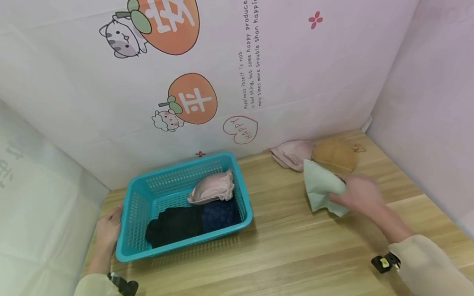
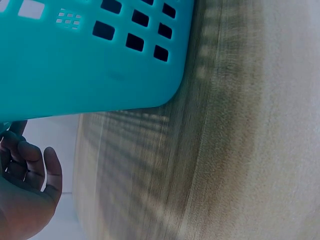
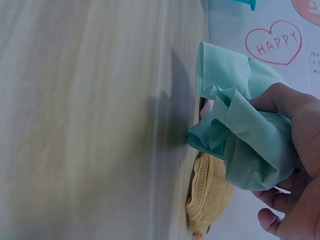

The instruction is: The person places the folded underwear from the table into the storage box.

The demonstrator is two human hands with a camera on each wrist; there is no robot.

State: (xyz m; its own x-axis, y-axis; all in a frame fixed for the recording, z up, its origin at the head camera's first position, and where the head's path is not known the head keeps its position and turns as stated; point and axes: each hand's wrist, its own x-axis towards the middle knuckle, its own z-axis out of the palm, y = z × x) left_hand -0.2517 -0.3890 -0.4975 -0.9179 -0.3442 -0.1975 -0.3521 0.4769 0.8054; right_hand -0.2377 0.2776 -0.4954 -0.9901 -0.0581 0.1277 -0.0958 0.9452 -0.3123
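My left hand (image 1: 108,227) grips the rim of a turquoise plastic basket (image 1: 185,246) at its left end; the left wrist view shows its fingers (image 2: 34,159) curled by that rim. In the basket lie a pale pink padded bra-like garment (image 1: 212,187), a folded black cloth (image 1: 175,224) and a dark blue patterned cloth (image 1: 218,215). My right hand (image 1: 360,195) pinches a crumpled pale green cloth (image 1: 321,185) and holds it up off the table, as the right wrist view shows. Its thumb presses on the cloth (image 3: 262,145) from above.
Behind the green cloth, near the back wall, lie a pink garment (image 1: 292,154) and a mustard-yellow garment (image 1: 335,154). The wooden table (image 1: 270,268) is bounded by white printed fabric (image 1: 299,80) at the back and fabric walls on both sides.
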